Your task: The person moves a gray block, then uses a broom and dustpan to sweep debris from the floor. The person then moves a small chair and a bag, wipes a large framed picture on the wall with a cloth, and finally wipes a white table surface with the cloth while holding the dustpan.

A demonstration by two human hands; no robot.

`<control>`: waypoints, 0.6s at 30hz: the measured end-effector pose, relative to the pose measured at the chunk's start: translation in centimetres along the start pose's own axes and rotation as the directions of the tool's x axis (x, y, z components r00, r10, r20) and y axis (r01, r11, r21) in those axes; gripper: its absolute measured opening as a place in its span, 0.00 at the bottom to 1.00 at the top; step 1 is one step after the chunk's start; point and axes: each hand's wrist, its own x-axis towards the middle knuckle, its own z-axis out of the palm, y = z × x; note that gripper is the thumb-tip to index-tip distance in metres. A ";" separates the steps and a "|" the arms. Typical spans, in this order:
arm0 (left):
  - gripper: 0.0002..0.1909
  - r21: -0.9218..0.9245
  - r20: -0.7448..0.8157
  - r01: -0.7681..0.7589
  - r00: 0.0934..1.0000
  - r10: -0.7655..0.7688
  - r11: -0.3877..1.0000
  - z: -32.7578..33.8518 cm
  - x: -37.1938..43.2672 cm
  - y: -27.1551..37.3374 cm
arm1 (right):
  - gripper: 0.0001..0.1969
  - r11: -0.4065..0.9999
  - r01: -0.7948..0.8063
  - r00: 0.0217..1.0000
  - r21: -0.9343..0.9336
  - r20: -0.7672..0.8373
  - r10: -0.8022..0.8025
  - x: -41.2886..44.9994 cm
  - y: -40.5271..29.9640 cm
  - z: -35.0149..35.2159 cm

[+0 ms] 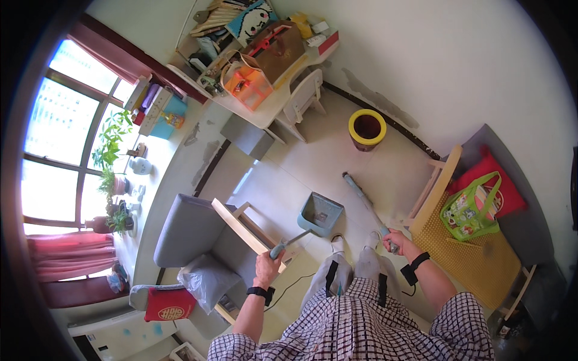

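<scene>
My left hand is closed around the handle of a blue-grey long-handled dustpan. The pan rests on the tiled floor just ahead of my feet, with some dark debris inside it. With my right hand I grip the handle of a broom. Its shaft slants away over the floor, to the right of the dustpan and apart from it. The broom's far end, seen nearly edge-on, shows dark bristles at its tip.
A yellow-rimmed trash bin stands ahead by the wall. To the left is a grey cushioned armchair; to the right, a wooden-armed seat with a woven yellow mat and a green bag. A desk and small chair stand beyond.
</scene>
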 end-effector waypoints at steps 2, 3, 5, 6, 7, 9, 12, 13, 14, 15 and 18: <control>0.23 0.006 0.002 0.005 1.000 -0.005 1.000 -0.1 0.2 -0.3 | 0.12 1.000 -0.015 1.000 0.010 -0.010 0.015 -0.5 0.2 0.2; 0.23 0.012 -0.004 0.006 1.000 -0.006 1.000 -0.2 0.5 -0.1 | 0.10 1.000 -0.009 1.000 0.007 0.001 0.009 -0.3 0.2 0.3; 0.23 0.022 -0.001 -0.024 1.000 0.024 0.999 0.3 0.8 -0.3 | 0.08 1.000 -0.003 1.000 0.010 0.006 0.003 0.4 -0.5 0.4; 0.23 0.016 -0.008 -0.019 1.000 0.019 1.000 0.4 0.9 -0.2 | 0.07 1.000 0.009 1.000 -0.005 0.016 -0.009 0.9 -0.9 0.6; 0.23 0.010 -0.014 -0.014 1.000 0.014 1.000 0.7 1.0 -0.1 | 0.07 1.000 0.020 0.999 -0.020 0.026 -0.020 1.6 -1.4 0.6; 0.23 0.006 -0.007 -0.010 1.000 0.010 1.000 1.1 1.0 0.0 | 0.07 1.000 0.012 0.994 0.019 0.108 -0.014 3.4 -2.9 1.4; 0.23 0.012 -0.002 0.002 1.000 -0.002 1.000 1.1 0.7 0.5 | 0.10 0.998 0.013 0.970 0.057 0.241 -0.026 5.5 -5.6 2.9; 0.23 0.019 -0.002 0.008 1.000 -0.008 1.000 1.0 0.7 0.6 | 0.08 0.994 0.010 0.957 0.113 0.287 -0.043 5.9 -6.6 3.6; 0.23 0.020 0.006 0.010 1.000 -0.010 1.000 1.1 0.7 0.3 | 0.08 0.993 0.005 0.958 0.116 0.283 -0.038 6.4 -7.4 4.4; 0.23 0.024 -0.012 0.008 1.000 -0.008 1.000 1.4 0.1 -0.1 | 0.10 0.988 -0.053 0.961 0.148 0.276 0.011 6.7 -8.1 5.2; 0.23 0.056 -0.030 0.014 0.999 -0.012 0.998 1.4 -0.3 -0.4 | 0.10 0.965 -0.171 0.959 0.199 0.257 0.117 7.5 -10.4 6.6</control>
